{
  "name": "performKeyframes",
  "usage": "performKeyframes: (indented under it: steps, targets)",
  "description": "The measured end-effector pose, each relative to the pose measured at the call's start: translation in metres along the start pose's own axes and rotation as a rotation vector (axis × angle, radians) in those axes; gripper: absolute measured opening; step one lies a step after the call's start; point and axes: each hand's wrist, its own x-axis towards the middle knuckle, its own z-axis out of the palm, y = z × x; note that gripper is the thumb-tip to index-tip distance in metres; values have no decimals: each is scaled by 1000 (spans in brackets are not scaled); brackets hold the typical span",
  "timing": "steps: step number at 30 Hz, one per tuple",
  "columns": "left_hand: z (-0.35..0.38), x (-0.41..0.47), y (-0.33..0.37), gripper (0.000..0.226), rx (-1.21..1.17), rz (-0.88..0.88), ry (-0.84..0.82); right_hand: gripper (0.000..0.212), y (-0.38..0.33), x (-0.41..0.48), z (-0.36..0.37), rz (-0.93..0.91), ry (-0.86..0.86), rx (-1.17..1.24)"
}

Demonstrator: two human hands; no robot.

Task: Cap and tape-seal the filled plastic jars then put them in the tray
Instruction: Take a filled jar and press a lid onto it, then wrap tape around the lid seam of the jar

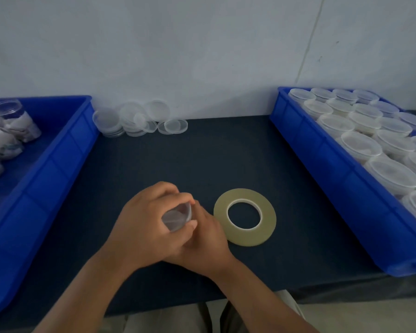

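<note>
My left hand [144, 224] grips a small clear plastic jar [177, 216] lying on its side above the dark table, its capped end pointing right. My right hand [205, 234] sits under and beside the jar, fingertips pinching at the cap's edge. A flat yellowish tape roll [267, 217] lies on the table just right of both hands. A blue tray [327, 152] on the right holds several capped jars [360, 143]. A blue tray [65, 150] on the left holds a few filled uncapped jars [12, 126].
A loose pile of clear lids [135, 120] rests at the back of the table against the white wall. The dark table [202, 159] runs between the two trays; its front edge is near my forearms.
</note>
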Motion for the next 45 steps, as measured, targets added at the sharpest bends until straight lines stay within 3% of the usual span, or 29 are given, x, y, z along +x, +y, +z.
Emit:
performKeyframes:
  steps: [3, 7, 11, 14, 22, 26, 29, 31, 33, 36, 38, 41, 45]
  targets:
    - [5, -10, 10, 50, 55, -66, 68, 69, 0, 0, -2, -3, -50, 33]
    - [20, -20, 25, 76, 125, -265, 118, 50, 2, -2, -1, -2, -114, 17]
    - [23, -16, 21, 58, 44, -179, 220, 74, 6, -5, -2, 41, -128, 29]
    - [20, -13, 11, 53, -11, -100, 241, 76, 4, -6, -1, 55, -90, 32]
    - [7, -2, -11, 56, -112, 71, 107, 79, -1, -4, 1, 88, -38, -4]
    - [-5, -9, -19, 55, -120, 92, 13, 105, 2, -7, -17, 86, -266, 26]
    - [-17, -15, -15, 65, -13, 35, -129, 107, 17, -14, -57, 16, -310, -185]
    - [-21, -22, -10, 82, 79, -40, -160, 101, 32, -20, -88, 123, -232, -325]
    - [-19, -31, -5, 90, 86, -90, -133, 108, 46, -26, -112, 259, -291, -517]
    - [-7, -41, -2, 78, 15, -76, -95, 88, 63, -35, -123, 247, -425, -668]
    - [0, -41, -4, 67, -2, -27, -51, 64, 68, -40, -121, 207, -386, -645]
    - [1, -37, -11, 63, -33, 41, 18, 48, 63, -41, -120, 234, -304, -587]
    - [-3, -35, -3, 80, 125, 26, 46, 32, 40, -39, -125, 343, -150, -337]
